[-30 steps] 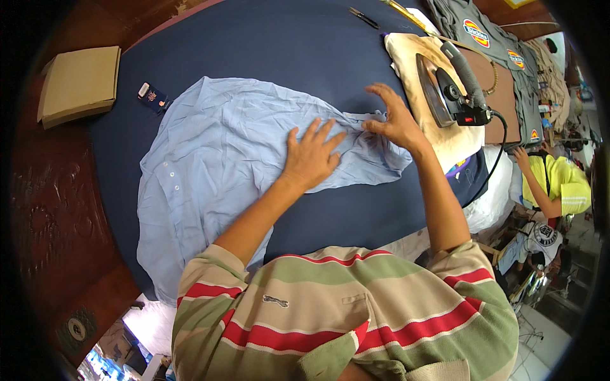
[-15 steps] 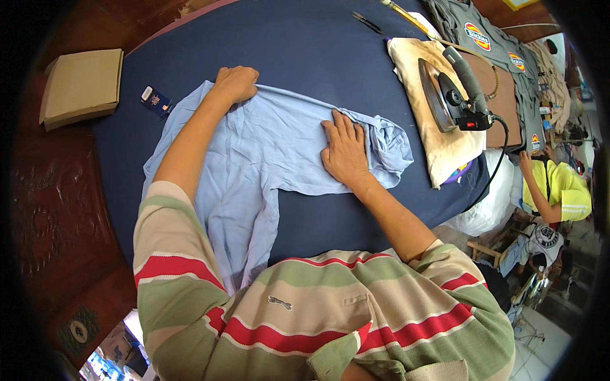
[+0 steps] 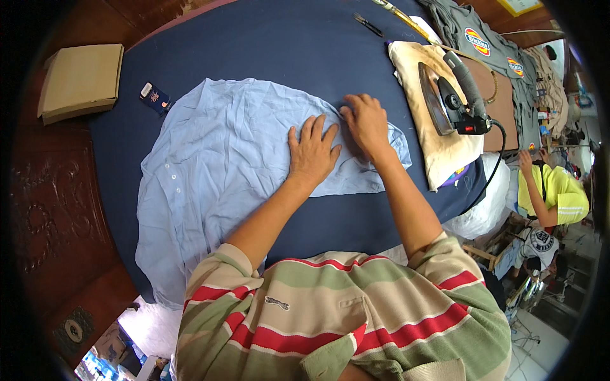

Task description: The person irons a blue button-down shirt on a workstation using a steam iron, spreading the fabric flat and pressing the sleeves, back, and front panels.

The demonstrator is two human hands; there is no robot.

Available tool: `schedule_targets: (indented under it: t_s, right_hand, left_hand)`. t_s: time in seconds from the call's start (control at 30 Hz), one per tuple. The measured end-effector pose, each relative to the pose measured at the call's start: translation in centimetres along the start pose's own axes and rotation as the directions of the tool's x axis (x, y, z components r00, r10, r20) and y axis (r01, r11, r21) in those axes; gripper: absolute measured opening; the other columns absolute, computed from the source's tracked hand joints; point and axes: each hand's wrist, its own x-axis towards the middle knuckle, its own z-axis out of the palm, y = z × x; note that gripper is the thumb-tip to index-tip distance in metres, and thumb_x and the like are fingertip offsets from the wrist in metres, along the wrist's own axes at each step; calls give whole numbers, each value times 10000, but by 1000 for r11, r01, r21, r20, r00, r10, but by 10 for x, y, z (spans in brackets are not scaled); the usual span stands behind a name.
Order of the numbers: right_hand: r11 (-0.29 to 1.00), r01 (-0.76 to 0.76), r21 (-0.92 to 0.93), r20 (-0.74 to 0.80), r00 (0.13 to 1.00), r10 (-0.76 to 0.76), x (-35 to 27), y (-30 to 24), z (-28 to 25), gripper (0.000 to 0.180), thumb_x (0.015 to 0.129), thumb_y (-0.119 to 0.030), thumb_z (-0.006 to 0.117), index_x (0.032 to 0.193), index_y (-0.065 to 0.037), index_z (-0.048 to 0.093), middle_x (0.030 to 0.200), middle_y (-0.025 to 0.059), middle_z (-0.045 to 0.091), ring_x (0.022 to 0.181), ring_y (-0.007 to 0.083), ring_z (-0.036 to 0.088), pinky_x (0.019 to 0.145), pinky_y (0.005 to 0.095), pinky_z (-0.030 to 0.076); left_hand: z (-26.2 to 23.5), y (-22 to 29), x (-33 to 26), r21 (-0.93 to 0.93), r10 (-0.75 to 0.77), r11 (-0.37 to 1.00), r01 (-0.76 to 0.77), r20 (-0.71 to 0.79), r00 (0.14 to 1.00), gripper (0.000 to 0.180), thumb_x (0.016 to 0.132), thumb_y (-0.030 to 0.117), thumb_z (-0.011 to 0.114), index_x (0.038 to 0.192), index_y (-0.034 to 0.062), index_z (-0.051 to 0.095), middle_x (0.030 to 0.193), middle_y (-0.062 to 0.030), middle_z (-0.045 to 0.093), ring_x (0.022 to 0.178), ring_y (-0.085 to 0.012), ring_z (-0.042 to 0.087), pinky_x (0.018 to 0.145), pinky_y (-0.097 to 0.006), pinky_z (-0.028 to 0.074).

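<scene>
At the far right corner of the dark blue table (image 3: pixel 305 51), grey garments (image 3: pixel 452 24) carry badges (image 3: pixel 477 42) in red, yellow, white and blue, the largest with a clear band of lettering. A small navy tag (image 3: pixel 155 98) near the table's left edge bears pale print too small to read. Beyond the right edge, a white shirt (image 3: pixel 537 255) shows a round black-and-white emblem (image 3: pixel 542 240), its wording unclear.

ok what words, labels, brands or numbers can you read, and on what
Printed wording isn't copied here; where it stands:
Grey garments: coloured badges, the largest with legible lettering.
Dark blue tag: pale print, too small to read.
Iron: red switch, any marking too small.
Background white shirt: round emblem, too blurred.
Striped shirt: chest emblem, no legible letters.
</scene>
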Motion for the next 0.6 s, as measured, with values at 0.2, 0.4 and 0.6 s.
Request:
schedule_targets:
  t_s: [0.2,0.4,0.6]
  right_hand:
    - [998,29,-62,186,982,-17,13,14,22,100,830,-168,548,866,-76,545,862,82,570,871,291,536,707,427,395]
    - [989,28,143,-15,1000,-26,19,-14,11,153,767,-67,559,919,-59,543,905,115,560,886,313,525,729,409,409]
    - [964,240,116,93,964,-251,-11,-47,53,275,758,-83,536,1032,-62,532,1113,117,523,1036,307,480,927,440,349]
  left_hand:
    - [-4,0,1,56,25,998,-30,95,995,456,851,371,523,1276,210,480,1384,-84,343,1305,-283,253,971,-615,224]
    - [-28,-24,10,-212,-16,977,36,96,995,385,855,290,518,1224,180,535,1341,-91,427,1269,-242,365,974,-581,265]
    - [-66,-162,42,151,-225,952,267,-246,943,256,847,208,503,1076,127,583,1100,-64,572,1023,-248,525,816,-453,397]
